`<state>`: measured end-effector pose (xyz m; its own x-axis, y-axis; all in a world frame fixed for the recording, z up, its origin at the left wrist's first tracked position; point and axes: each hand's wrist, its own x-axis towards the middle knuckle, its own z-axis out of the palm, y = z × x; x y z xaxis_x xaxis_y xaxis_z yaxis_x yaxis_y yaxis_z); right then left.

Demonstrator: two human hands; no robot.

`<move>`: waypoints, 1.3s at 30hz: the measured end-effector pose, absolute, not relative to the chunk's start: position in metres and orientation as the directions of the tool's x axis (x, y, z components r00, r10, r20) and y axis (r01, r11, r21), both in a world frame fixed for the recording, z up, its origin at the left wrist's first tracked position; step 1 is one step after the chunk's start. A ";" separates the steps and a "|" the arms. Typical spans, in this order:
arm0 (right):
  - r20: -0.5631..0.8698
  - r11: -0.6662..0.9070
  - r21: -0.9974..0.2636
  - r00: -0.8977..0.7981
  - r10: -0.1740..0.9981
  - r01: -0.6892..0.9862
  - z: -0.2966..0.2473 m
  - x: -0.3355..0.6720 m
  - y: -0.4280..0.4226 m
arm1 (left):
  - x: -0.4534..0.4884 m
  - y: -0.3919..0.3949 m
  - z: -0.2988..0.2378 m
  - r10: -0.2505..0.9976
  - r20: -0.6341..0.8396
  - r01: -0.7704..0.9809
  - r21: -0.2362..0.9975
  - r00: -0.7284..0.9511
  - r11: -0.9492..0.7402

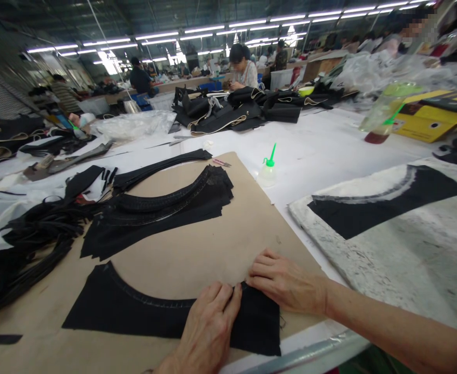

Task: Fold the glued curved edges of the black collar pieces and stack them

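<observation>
A black fabric piece point(143, 314) with a curved upper edge lies flat on brown board in front of me. A pale stitched or marked line follows its curve. My left hand point(215, 322) presses on the piece, its fingers together and the thumb and forefinger at the curved edge. Just to the right, my right hand point(283, 280) is closed over the same edge with its fingertips bent down. What exactly lies under those fingertips is hidden. Beyond the hands sits a stack of similar black pieces point(166, 213), and behind it some narrower curved black pieces point(158, 169).
Small pink-handled snips point(221, 162) lie at the brown board's point(247, 228) far edge. A green-tipped bottle point(268, 169) stands beyond it. Another black piece point(388, 205) rests on a stained pale slab point(415, 259) at right. Black strips point(37, 244) heap at left; people work behind.
</observation>
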<state>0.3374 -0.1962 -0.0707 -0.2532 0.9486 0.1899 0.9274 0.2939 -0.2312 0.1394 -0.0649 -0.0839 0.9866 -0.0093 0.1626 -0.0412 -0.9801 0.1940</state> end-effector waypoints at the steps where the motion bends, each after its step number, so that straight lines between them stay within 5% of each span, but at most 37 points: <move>1: 0.186 0.289 -0.225 -0.250 0.950 0.930 -0.071 0.337 -0.196 | 0.140 -0.065 -0.083 0.009 0.160 -0.028 0.227 0.987 -0.974; 6: 0.179 0.249 -0.234 -0.210 0.961 0.940 -0.070 0.336 -0.197 | 0.146 -0.070 -0.082 0.094 0.147 0.033 0.370 0.985 -0.928; 15: 0.167 0.166 -0.285 -0.121 0.978 0.944 -0.070 0.343 -0.203 | 0.153 -0.079 -0.079 0.175 0.041 0.141 0.431 0.984 -0.891; 33: 0.184 0.186 -0.268 -0.139 0.973 0.945 -0.072 0.347 -0.214 | 0.161 -0.082 -0.079 0.139 -0.063 0.152 0.296 0.988 -0.943; 39: 0.166 0.188 -0.297 -0.144 0.976 0.936 -0.071 0.349 -0.216 | 0.163 -0.084 -0.075 0.084 -0.071 0.094 0.150 0.994 -0.984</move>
